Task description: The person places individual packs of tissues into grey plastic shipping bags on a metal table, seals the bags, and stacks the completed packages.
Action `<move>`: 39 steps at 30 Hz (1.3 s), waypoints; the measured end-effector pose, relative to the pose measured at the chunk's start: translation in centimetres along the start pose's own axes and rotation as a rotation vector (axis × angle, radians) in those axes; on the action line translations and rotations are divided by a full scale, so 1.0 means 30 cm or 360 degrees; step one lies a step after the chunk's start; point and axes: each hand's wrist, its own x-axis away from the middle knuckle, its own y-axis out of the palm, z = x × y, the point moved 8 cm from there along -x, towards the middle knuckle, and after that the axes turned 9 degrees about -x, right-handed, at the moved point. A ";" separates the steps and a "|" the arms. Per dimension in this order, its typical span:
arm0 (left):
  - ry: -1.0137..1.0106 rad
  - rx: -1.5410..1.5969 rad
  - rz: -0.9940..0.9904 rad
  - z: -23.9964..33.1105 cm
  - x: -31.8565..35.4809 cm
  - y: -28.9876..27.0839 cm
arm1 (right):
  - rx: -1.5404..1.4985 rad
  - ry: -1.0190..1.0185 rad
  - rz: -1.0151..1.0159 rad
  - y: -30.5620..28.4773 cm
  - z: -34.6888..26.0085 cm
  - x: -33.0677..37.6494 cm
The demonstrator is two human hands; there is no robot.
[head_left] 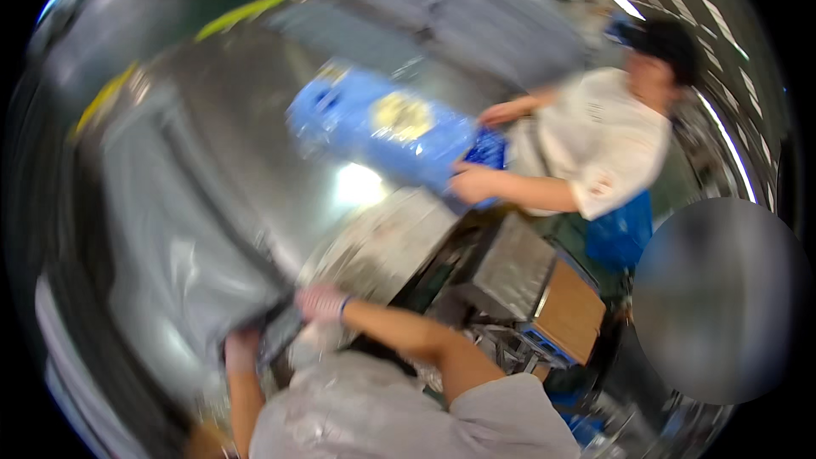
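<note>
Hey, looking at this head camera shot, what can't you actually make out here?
Head view, motion-blurred throughout:
- Left hand and right hand: both at the edge of the grey plastic bag; blur hides the fingers and grip.
- Bag contents: hidden by the opaque plastic.
- Blue wrapped bundle held by a co-worker's hand: yellow label unreadable, smeared.
- Lower right: covered by a round grey patch.

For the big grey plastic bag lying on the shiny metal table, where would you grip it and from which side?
Grip the grey plastic bag at its near dark end, coming from the wearer's side: both the left hand and the right hand already meet there, while the rest lies flat and slack across the metal table.
</note>
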 end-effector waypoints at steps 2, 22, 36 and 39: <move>-0.0286 -0.1080 0.0400 -0.019 0.003 -0.012 | -0.0054 0.0490 -0.0253 -0.096 -0.002 0.017; -0.0076 -0.2308 0.0417 0.029 -0.012 0.451 | -0.0986 0.0375 0.0001 0.021 0.027 0.123; -0.1035 -0.1169 0.1543 0.176 0.982 0.102 | -0.1387 0.0581 0.0036 0.061 0.155 0.207; -0.2405 -0.2350 0.1482 0.102 1.710 -0.080 | -0.2316 0.0631 0.0452 0.004 0.070 0.187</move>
